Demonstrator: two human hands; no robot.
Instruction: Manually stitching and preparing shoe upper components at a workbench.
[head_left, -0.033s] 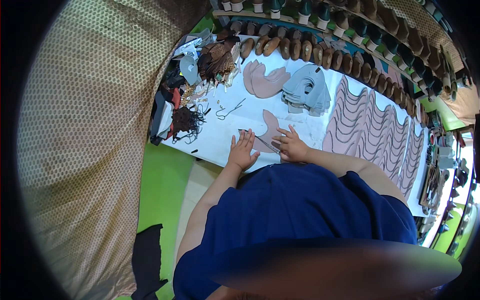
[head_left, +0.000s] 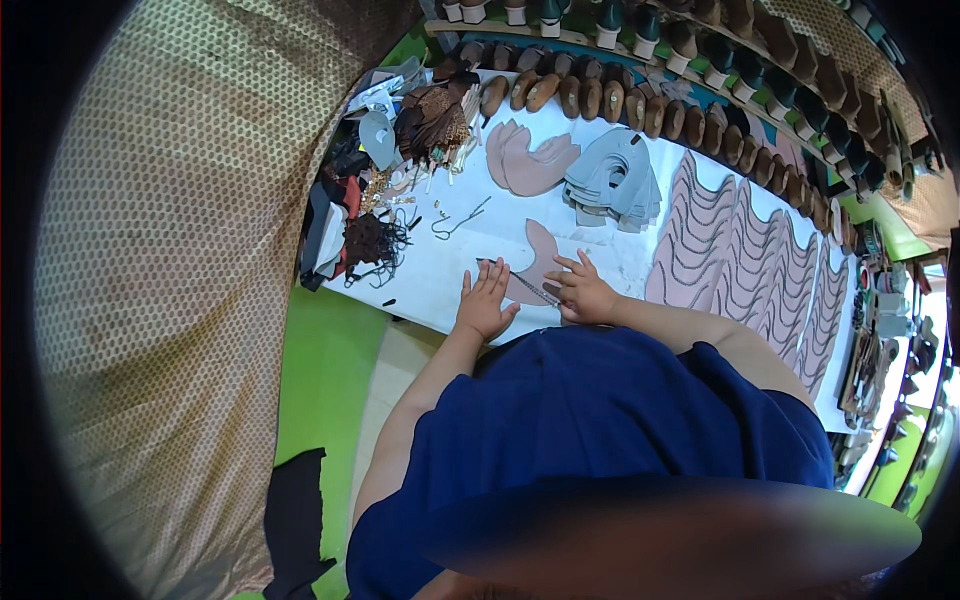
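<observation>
My left hand (head_left: 485,302) lies open, its fingers stretched flat over the left end of a pink curved shoe-upper piece (head_left: 540,245) on the white table (head_left: 440,290). A dark, chain-like trim strip (head_left: 535,289) runs slantwise along the lower edge of this piece, between my hands. At the strip's right end is my right hand (head_left: 586,292), its fingers apart and slightly bent, the tips over the piece's right side. The hand covers that end of the strip. Beyond my hands lie a looped cord (head_left: 455,226), stacked pink pieces (head_left: 530,160) and stacked grey pieces (head_left: 612,185).
Rows of pink pieces with dark wavy trim (head_left: 735,240) cover the table's right side. Leather scraps (head_left: 435,118) and a dark tangle of strips (head_left: 370,245) crowd its left end. Brown shoe lasts (head_left: 613,100) line the back, below shelved shoes. A patterned curtain (head_left: 190,280) hangs left.
</observation>
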